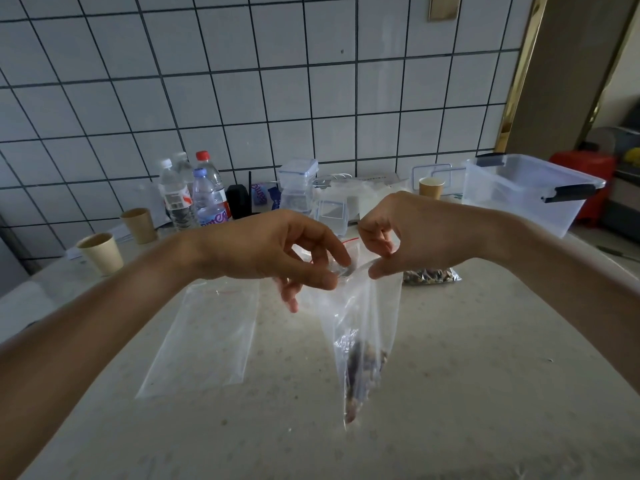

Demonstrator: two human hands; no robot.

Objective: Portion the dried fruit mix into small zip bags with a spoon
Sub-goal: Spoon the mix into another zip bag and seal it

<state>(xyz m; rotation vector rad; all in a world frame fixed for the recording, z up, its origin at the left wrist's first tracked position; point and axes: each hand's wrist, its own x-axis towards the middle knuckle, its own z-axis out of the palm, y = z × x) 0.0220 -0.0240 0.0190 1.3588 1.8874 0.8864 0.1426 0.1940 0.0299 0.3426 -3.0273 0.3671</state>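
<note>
Left hand (277,252) and right hand (412,233) both pinch the top edge of a clear zip bag (360,323), held up above the tabletop (467,358). Dried fruit mix (360,372) sits in its bottom. An empty bag (204,337) lies flat to the left.

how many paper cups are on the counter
3: two at far left, cup nearest and cup behind it, and one cup at the back right by the tub. More may be hidden.
</note>
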